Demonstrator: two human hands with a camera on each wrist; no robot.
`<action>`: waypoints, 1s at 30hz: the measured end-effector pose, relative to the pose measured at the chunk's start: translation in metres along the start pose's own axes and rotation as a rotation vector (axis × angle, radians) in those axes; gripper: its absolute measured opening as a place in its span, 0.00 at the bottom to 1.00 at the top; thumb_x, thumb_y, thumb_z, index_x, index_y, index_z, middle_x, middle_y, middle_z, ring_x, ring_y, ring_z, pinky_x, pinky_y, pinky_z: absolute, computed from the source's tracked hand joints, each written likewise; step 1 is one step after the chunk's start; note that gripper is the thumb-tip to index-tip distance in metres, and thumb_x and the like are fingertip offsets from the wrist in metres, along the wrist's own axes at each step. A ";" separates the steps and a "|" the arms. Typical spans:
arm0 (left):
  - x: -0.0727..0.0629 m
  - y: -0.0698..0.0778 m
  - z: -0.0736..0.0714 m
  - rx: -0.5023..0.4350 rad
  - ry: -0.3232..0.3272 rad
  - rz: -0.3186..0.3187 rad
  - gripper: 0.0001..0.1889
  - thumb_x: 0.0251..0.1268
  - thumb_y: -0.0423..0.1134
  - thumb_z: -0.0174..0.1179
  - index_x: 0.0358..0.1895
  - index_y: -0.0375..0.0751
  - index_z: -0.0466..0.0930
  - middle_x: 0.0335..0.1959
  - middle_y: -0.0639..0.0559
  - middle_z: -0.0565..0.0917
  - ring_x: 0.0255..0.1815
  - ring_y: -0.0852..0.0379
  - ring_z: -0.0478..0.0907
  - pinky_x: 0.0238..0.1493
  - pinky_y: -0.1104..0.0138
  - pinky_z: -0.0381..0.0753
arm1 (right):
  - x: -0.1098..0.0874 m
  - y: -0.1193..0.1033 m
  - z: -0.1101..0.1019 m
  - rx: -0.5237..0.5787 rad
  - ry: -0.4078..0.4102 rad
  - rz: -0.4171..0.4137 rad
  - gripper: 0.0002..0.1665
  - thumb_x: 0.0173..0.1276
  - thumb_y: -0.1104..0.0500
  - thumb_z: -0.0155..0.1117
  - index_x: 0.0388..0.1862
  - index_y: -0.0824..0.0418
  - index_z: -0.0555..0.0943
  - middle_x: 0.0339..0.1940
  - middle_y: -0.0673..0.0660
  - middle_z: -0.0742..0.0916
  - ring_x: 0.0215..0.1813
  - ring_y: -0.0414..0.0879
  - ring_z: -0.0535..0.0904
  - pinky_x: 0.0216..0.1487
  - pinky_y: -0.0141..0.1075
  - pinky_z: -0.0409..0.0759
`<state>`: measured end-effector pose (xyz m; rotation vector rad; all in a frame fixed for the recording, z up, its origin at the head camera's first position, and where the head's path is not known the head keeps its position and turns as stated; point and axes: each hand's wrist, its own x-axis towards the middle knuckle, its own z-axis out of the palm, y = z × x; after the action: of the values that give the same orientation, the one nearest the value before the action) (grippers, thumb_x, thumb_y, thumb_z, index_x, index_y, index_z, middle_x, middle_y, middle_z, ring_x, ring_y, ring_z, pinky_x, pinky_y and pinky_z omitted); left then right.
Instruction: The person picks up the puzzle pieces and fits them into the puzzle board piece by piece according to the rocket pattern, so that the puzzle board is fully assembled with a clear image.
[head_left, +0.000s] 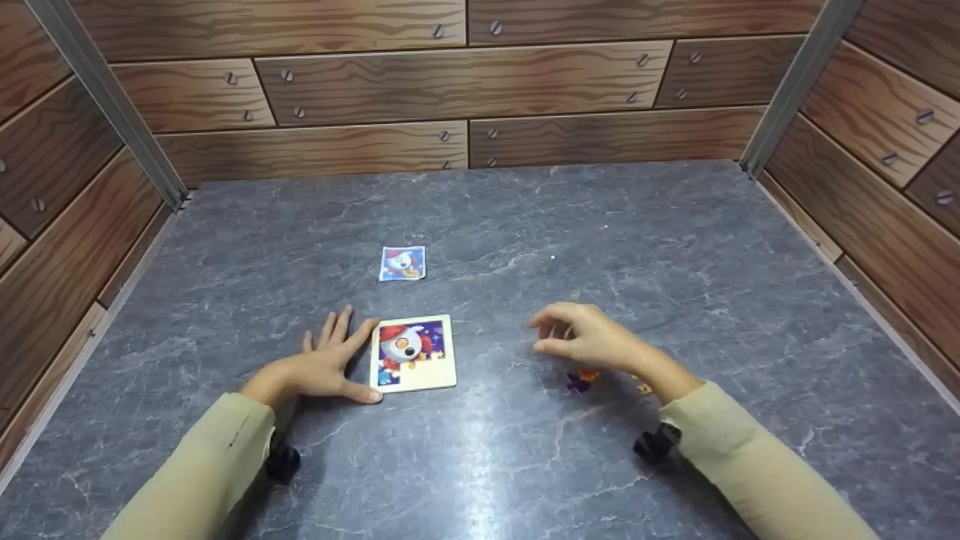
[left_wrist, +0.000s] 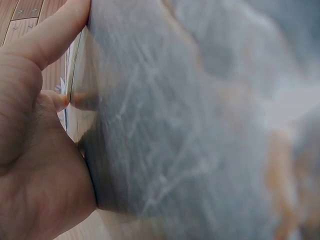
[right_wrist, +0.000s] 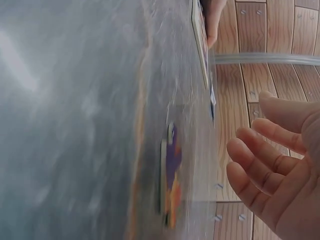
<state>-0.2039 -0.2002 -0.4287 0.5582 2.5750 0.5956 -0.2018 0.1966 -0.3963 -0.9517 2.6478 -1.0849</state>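
Note:
A square jigsaw puzzle in a cream tray (head_left: 451,352) lies on the table, its upper part filled with a red-and-white cartoon character on purple and its lower right bare. My left hand (head_left: 322,369) rests at the tray's left side with fingers spread, index fingertip at the upper corner and thumb at the lower one. To the right, my right hand (head_left: 596,337) hovers over the table, fingers loosely bent around nothing. Below it lie purple and orange jigsaw pieces (head_left: 580,381), which the right wrist view shows overlapping. Another orange piece (head_left: 642,386) is partly hidden by the right wrist.
A small picture card (head_left: 403,263) with a similar character lies beyond the tray. Wood-patterned panels (head_left: 465,82) close off the back and both sides of the grey marbled table (head_left: 637,225). Dark devices (head_left: 283,463) are strapped under both wrists.

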 end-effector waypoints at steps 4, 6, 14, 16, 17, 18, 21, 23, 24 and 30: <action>0.001 0.000 0.000 0.001 0.000 0.000 0.61 0.42 0.67 0.65 0.75 0.50 0.36 0.71 0.35 0.24 0.69 0.36 0.17 0.58 0.35 0.21 | -0.009 0.006 -0.007 -0.008 0.005 0.015 0.20 0.61 0.57 0.67 0.49 0.66 0.79 0.35 0.51 0.83 0.37 0.44 0.79 0.41 0.36 0.78; 0.001 0.000 -0.001 0.002 -0.001 -0.002 0.61 0.42 0.67 0.65 0.75 0.50 0.36 0.71 0.35 0.23 0.69 0.36 0.16 0.58 0.35 0.21 | -0.014 0.009 -0.011 -0.015 0.002 0.019 0.20 0.61 0.57 0.66 0.49 0.66 0.79 0.35 0.52 0.83 0.37 0.45 0.79 0.41 0.36 0.78; 0.000 0.001 0.000 -0.003 -0.005 -0.003 0.61 0.43 0.67 0.65 0.75 0.49 0.35 0.71 0.35 0.23 0.68 0.36 0.16 0.57 0.35 0.20 | -0.029 0.019 -0.019 -0.014 -0.037 0.076 0.21 0.62 0.56 0.66 0.51 0.66 0.78 0.37 0.53 0.83 0.40 0.45 0.78 0.43 0.37 0.78; -0.001 0.001 0.000 -0.006 -0.005 -0.001 0.61 0.43 0.66 0.65 0.75 0.49 0.35 0.71 0.35 0.22 0.68 0.35 0.16 0.57 0.35 0.20 | -0.032 0.022 -0.020 -0.017 -0.035 0.075 0.21 0.61 0.57 0.66 0.50 0.67 0.78 0.37 0.53 0.83 0.39 0.45 0.78 0.43 0.37 0.78; -0.001 0.001 0.000 -0.007 -0.007 -0.001 0.61 0.43 0.66 0.65 0.75 0.49 0.35 0.71 0.35 0.22 0.68 0.35 0.16 0.57 0.35 0.20 | -0.033 0.024 -0.021 -0.019 -0.036 0.072 0.21 0.61 0.57 0.67 0.50 0.67 0.78 0.37 0.53 0.83 0.39 0.45 0.79 0.43 0.37 0.78; -0.001 0.001 0.000 -0.007 -0.008 0.000 0.61 0.43 0.66 0.65 0.75 0.50 0.35 0.71 0.35 0.22 0.68 0.35 0.16 0.57 0.35 0.20 | -0.034 0.025 -0.022 -0.022 -0.038 0.069 0.21 0.60 0.58 0.67 0.50 0.67 0.78 0.37 0.54 0.83 0.39 0.46 0.79 0.42 0.37 0.78; 0.000 0.001 0.000 -0.005 -0.007 0.001 0.61 0.43 0.67 0.65 0.75 0.50 0.35 0.71 0.35 0.22 0.68 0.36 0.16 0.57 0.35 0.20 | -0.038 0.028 -0.023 -0.034 -0.054 0.070 0.21 0.59 0.59 0.68 0.49 0.67 0.79 0.36 0.55 0.84 0.38 0.45 0.78 0.42 0.37 0.78; 0.000 0.001 0.000 -0.004 -0.008 0.000 0.61 0.43 0.67 0.65 0.75 0.50 0.35 0.71 0.35 0.22 0.68 0.36 0.16 0.58 0.36 0.20 | -0.041 0.029 -0.024 -0.037 -0.073 0.074 0.21 0.58 0.59 0.69 0.48 0.67 0.79 0.37 0.56 0.84 0.38 0.45 0.78 0.41 0.37 0.78; 0.000 0.001 0.000 -0.004 -0.008 -0.001 0.61 0.43 0.67 0.65 0.75 0.50 0.35 0.71 0.35 0.22 0.68 0.36 0.16 0.58 0.36 0.20 | -0.042 0.030 -0.024 -0.037 -0.085 0.077 0.21 0.57 0.59 0.70 0.48 0.66 0.79 0.37 0.56 0.83 0.37 0.45 0.78 0.41 0.37 0.78; -0.001 0.000 0.000 -0.018 -0.007 0.006 0.61 0.43 0.66 0.66 0.75 0.50 0.35 0.71 0.35 0.22 0.68 0.36 0.15 0.57 0.36 0.20 | -0.046 0.034 -0.025 -0.037 -0.160 0.090 0.23 0.53 0.57 0.73 0.46 0.64 0.79 0.38 0.54 0.82 0.39 0.48 0.76 0.41 0.39 0.77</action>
<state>-0.2034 -0.2003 -0.4285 0.5615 2.5602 0.6169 -0.1908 0.2566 -0.4060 -0.8769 2.5613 -0.9037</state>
